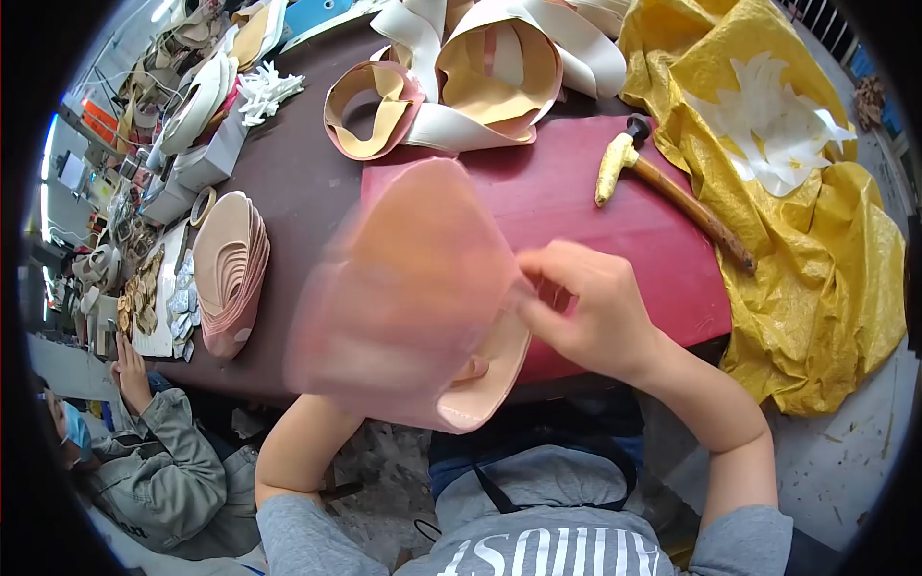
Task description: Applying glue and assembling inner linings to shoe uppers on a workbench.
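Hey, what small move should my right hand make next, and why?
Perhaps steady the pink piece over the red mat: it looks blurred, the right hand seems to pinch its right edge, and the hammer lies apart from it on the mat.

"Where can the right hand [591, 298] pass?"
"Forward over the bare part of the red mat [571, 216], until the hammer [687, 208] lying aslant gets in the way."
"And leftward?"
"The blurred pink sheet [413, 278] blocks that side. Past it, bare dark worktop [298, 192] reaches to the stack of beige pieces [230, 278]."
"What about the far side?"
"Curled strips [533, 77] bar it, and a crumpled yellow sack [816, 288] hems in the right."
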